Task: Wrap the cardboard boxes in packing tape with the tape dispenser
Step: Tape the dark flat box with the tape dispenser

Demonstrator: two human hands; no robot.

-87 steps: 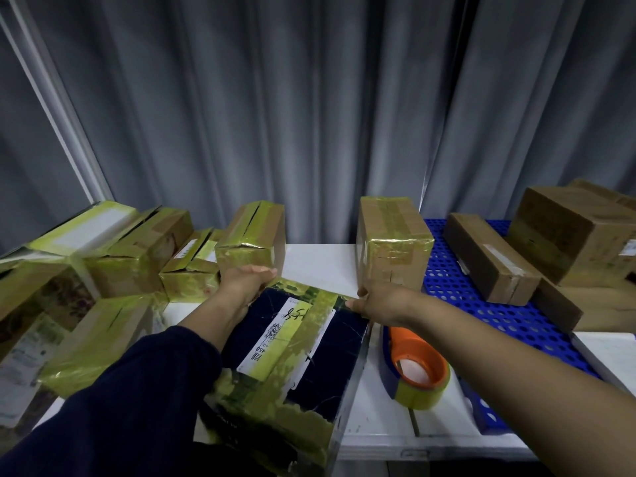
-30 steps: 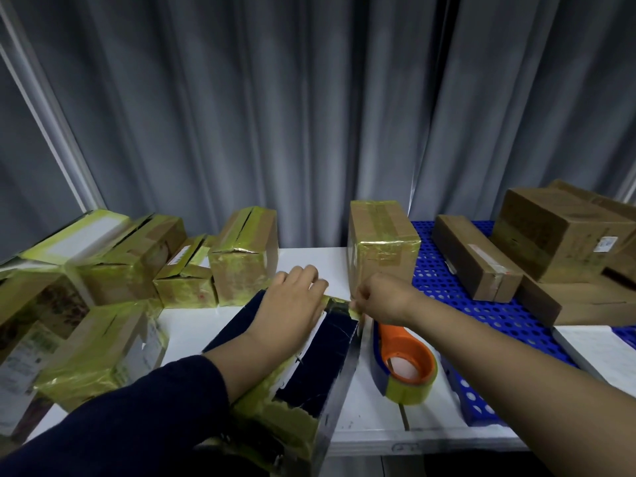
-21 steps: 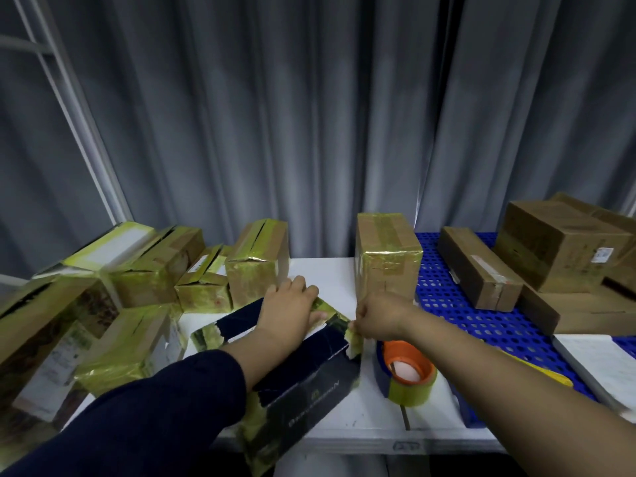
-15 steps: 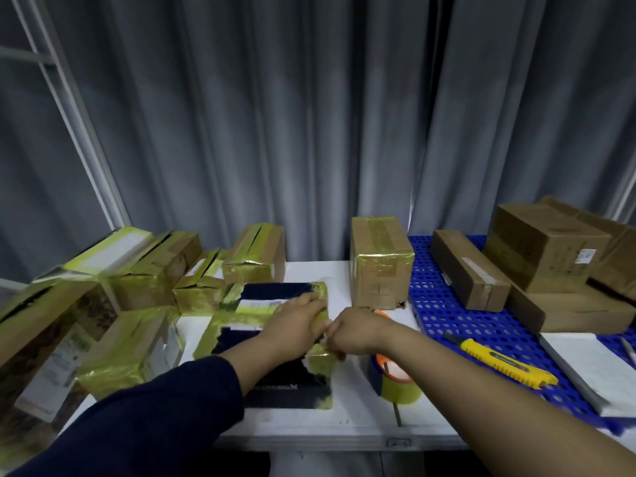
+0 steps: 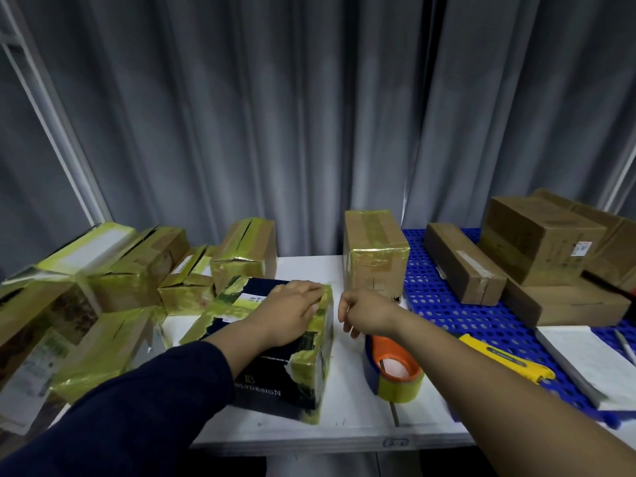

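Observation:
A dark navy box (image 5: 275, 380) with strips of yellow tape lies on the white table (image 5: 351, 421) in front of me. My left hand (image 5: 292, 311) rests flat on its top, fingers at the far right edge. My right hand (image 5: 364, 315) hovers just right of the box, fingers curled loosely and holding nothing. Below that hand stands the tape dispenser (image 5: 395, 370), orange and blue with a yellow tape roll. A tall taped cardboard box (image 5: 373, 253) stands behind my right hand.
Several yellow-taped boxes (image 5: 103, 290) crowd the left side. Plain brown boxes (image 5: 537, 242) sit on a blue perforated mat (image 5: 447, 304) at right. A yellow utility knife (image 5: 506, 359) and a white pad (image 5: 592, 363) lie near the right edge. Grey curtains hang behind.
The navy box has been turned and set down flat on the table. My left hand stays on its top; my right hand has come off the box's corner and moved right.

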